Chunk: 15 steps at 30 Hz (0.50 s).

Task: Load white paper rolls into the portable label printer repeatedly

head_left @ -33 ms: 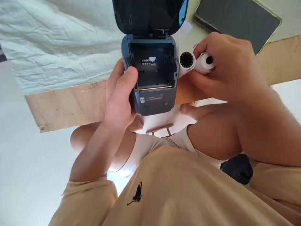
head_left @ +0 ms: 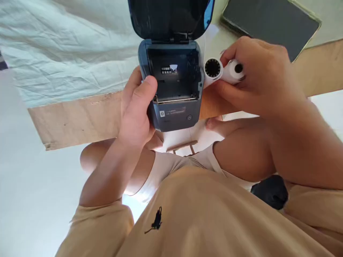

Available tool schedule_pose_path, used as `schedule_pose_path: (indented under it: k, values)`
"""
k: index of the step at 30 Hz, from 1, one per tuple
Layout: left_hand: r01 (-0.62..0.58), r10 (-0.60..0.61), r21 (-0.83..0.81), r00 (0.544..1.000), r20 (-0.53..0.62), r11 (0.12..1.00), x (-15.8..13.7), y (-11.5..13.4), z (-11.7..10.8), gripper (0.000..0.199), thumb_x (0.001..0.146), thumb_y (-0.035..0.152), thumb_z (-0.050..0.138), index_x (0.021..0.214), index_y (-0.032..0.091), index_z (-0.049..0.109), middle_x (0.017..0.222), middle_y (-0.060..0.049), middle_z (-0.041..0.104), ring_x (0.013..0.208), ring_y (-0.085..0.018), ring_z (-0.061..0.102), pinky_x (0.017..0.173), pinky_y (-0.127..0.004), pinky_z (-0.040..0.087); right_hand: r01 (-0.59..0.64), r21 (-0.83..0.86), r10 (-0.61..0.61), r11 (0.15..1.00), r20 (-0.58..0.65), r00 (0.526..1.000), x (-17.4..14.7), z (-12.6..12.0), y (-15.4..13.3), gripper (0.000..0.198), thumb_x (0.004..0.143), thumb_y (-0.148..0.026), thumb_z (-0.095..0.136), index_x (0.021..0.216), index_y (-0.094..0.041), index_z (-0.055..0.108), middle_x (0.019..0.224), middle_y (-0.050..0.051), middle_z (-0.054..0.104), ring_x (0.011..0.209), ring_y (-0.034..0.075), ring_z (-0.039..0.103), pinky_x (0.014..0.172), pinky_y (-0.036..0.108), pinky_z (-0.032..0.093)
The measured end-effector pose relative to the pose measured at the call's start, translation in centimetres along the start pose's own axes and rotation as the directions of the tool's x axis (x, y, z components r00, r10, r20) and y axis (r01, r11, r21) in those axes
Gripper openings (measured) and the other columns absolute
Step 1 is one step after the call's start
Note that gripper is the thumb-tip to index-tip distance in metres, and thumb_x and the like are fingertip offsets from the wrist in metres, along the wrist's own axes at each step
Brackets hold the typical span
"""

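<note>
A dark blue label printer [head_left: 174,116] is held over the table's front edge, its glossy lid [head_left: 171,21] raised and its inner bay in sight. A small printed sticker shows on the bay's back wall, and I see no roll inside. My left hand [head_left: 138,107] is closed around the printer's left side, thumb on the rim. Just right of the printer, my right hand [head_left: 257,75] is closed on two white paper rolls. The larger roll [head_left: 213,67] has a black toothed core; the smaller roll [head_left: 230,73] sits between thumb and fingers. Whether paper joins them I cannot tell.
A dark tablet-like slab [head_left: 270,25] with a pale rim lies at the back right. Wrinkled light-blue cloth [head_left: 72,50] covers the table's left part, behind its bare wooden edge [head_left: 77,119]. My legs are below the table edge, near a wooden bar [head_left: 182,146].
</note>
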<state>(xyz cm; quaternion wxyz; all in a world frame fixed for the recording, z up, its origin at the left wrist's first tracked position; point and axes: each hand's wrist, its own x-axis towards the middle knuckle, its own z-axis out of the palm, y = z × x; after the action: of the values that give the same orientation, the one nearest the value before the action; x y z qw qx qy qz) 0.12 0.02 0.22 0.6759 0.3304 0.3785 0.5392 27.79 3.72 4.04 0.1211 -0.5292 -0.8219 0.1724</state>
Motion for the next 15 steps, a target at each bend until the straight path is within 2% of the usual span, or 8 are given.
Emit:
schedule_pose_path:
  k: [3, 7, 12, 15]
  values:
    - [0.021, -0.02, 0.038, 0.999, -0.032, 0.999, 0.1, 0.6, 0.6, 0.018, 0.088, 0.054, 0.097, 0.095, 0.041, 0.087, 0.108, 0.0, 0.088, 0.141, -0.043, 0.077, 0.086, -0.053, 0.063, -0.007, -0.006, 0.007, 1.0, -0.015, 1.0, 0.0, 0.0, 0.1, 0.029, 0.1, -0.041, 0.068, 0.125, -0.029, 0.062, 0.115, 0.004, 0.074, 0.121, 0.021, 0.076, 0.103, 0.038, 0.063]
    - [0.074, -0.07, 0.061, 0.996, -0.061, 0.995, 0.2, 1.5, 1.1, 0.044, 0.067, 0.057, 0.113, 0.089, 0.036, 0.082, 0.1, 0.0, 0.087, 0.138, -0.045, 0.079, 0.085, -0.051, 0.066, -0.023, -0.009, 0.023, 1.0, -0.018, 1.0, 0.0, 0.2, 0.3, 0.036, 0.098, -0.042, 0.072, 0.13, -0.029, 0.06, 0.107, 0.003, 0.07, 0.112, 0.02, 0.075, 0.105, 0.039, 0.063]
    - [0.107, -0.102, 0.052, 0.991, -0.085, 0.993, 0.2, 1.9, 1.3, 0.066, 0.05, 0.065, 0.12, 0.092, 0.032, 0.081, 0.093, -0.001, 0.084, 0.133, -0.044, 0.081, 0.084, -0.051, 0.067, -0.044, -0.017, 0.044, 0.999, -0.031, 0.999, 0.0, 0.6, 0.4, 0.038, 0.096, -0.042, 0.072, 0.129, -0.029, 0.06, 0.125, 0.004, 0.074, 0.124, 0.024, 0.076, 0.103, 0.041, 0.062]
    - [0.115, -0.11, 0.053, 0.989, -0.098, 0.992, 0.2, 2.0, 1.3, 0.066, 0.049, 0.065, 0.12, 0.09, 0.033, 0.081, 0.094, -0.001, 0.084, 0.13, -0.043, 0.082, 0.081, -0.053, 0.067, -0.042, -0.018, 0.041, 0.999, -0.026, 0.999, 0.0, 0.8, 0.3, 0.038, 0.095, -0.041, 0.072, 0.129, -0.03, 0.06, 0.128, 0.004, 0.074, 0.128, 0.025, 0.076, 0.105, 0.043, 0.063]
